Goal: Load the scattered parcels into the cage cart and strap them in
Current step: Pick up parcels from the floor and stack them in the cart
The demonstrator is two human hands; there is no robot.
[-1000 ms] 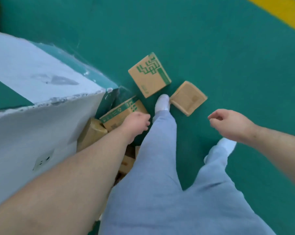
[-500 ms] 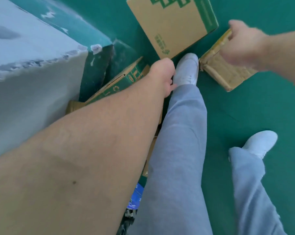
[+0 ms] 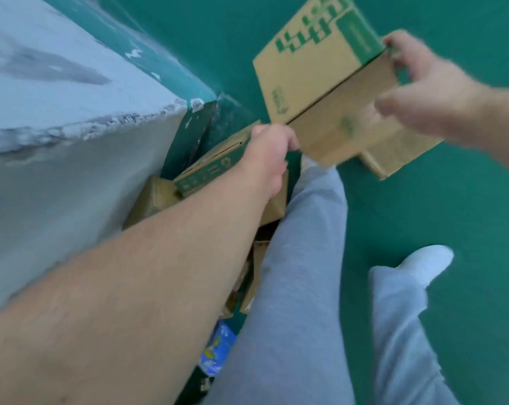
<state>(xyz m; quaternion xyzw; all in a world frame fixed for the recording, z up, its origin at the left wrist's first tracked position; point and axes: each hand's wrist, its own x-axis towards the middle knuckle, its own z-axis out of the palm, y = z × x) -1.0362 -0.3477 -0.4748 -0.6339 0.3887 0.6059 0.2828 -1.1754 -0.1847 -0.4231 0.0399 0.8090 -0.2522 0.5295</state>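
I hold a large cardboard box with green print [image 3: 314, 62] tilted above the green floor. My right hand [image 3: 428, 92] grips its right edge, and my left hand [image 3: 266, 159] holds its near left corner. A plain brown box [image 3: 393, 162] lies on the floor under it, partly hidden. A smaller box with a green band [image 3: 209, 173] leans against the pillar foot beneath my left wrist, with a brown parcel [image 3: 153, 200] beside it. No cage cart is in view.
A grey-white pillar with a chipped corner [image 3: 72, 127] fills the left side. More small parcels [image 3: 256, 276] and a blue packet [image 3: 216, 352] lie between it and my left leg [image 3: 300, 258]. My right foot [image 3: 425, 261] stands on open green floor.
My right hand has left the plain brown box and taken the large green-printed box, my left hand has closed on its corner, and the box has come up off the floor.
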